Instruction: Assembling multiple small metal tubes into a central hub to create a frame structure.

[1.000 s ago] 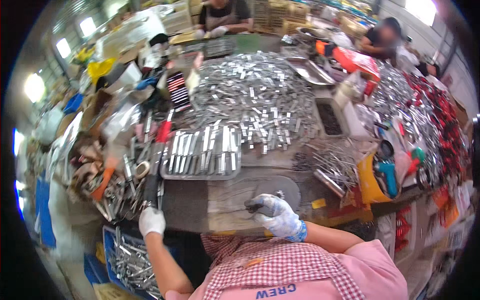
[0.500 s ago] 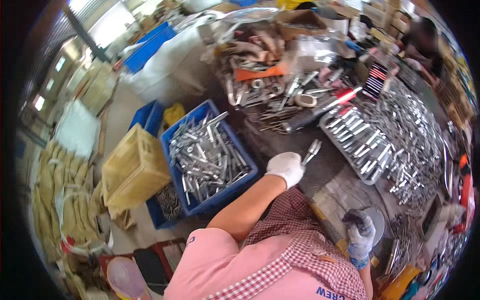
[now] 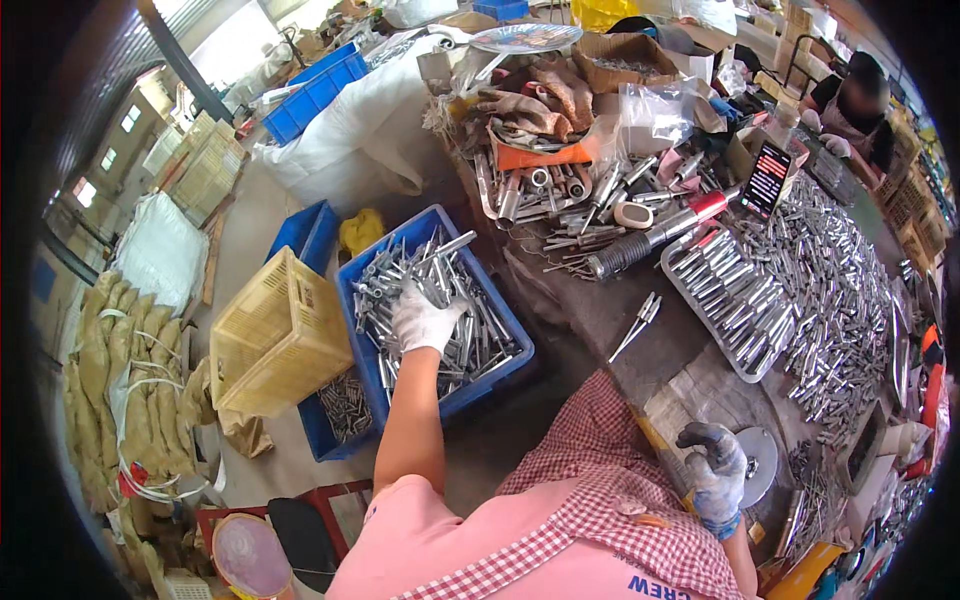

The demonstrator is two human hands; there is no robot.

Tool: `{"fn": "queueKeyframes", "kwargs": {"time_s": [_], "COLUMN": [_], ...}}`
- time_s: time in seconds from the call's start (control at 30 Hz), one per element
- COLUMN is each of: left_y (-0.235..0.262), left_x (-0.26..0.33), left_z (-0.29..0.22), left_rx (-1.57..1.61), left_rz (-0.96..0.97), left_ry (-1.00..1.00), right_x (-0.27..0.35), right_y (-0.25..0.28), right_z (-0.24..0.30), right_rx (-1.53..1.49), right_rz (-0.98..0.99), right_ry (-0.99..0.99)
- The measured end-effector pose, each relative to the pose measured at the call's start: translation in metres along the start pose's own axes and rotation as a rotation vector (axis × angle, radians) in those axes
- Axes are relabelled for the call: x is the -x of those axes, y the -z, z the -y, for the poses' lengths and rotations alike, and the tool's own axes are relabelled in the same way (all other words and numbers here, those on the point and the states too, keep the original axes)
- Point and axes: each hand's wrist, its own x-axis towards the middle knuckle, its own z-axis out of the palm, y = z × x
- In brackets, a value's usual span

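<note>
Metal tubes point(image 3: 482, 338) — probably stiff, slick and best taken mid-length — are reached between the edges of a blue bin point(image 3: 458, 393) by the left hand point(image 3: 426, 318), its grip impossible to tell, while the right hand point(image 3: 717, 472) is held loosely curled, fingers parted from thumb, by the surface's point(image 3: 676, 350) near edge.

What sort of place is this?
Most likely a small metal-parts workshop: the gloved left hand is in a blue crate full of metal rods and tubes, the workbench bears a great heap of shiny metal pieces, and filled sacks stand on the left.
</note>
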Motion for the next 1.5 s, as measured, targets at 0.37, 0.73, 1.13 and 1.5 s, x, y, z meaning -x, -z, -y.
{"fn": "queueKeyframes", "kwargs": {"time_s": [0.37, 0.73, 1.13, 1.5], "left_y": [-0.033, 0.044, -0.010, 0.000], "left_x": [-0.026, -0.030, -0.066, 0.033], "left_z": [0.033, 0.018, 0.037, 0.012], "left_rx": [0.282, 0.135, 0.388, -0.080], "left_rz": [-0.160, -0.467, -0.209, -0.063], "left_ry": [-0.213, -0.289, -0.340, -0.583], "right_x": [0.000, 0.003, 0.007, 0.006], "right_y": [-0.004, -0.006, -0.003, -0.004], "right_z": [0.004, 0.000, -0.001, -0.006], "right_rx": [0.026, -0.070, -0.033, -0.095], "right_rz": [0.012, 0.064, 0.145, 0.154], "right_ry": [-0.022, -0.085, -0.126, -0.174]}}
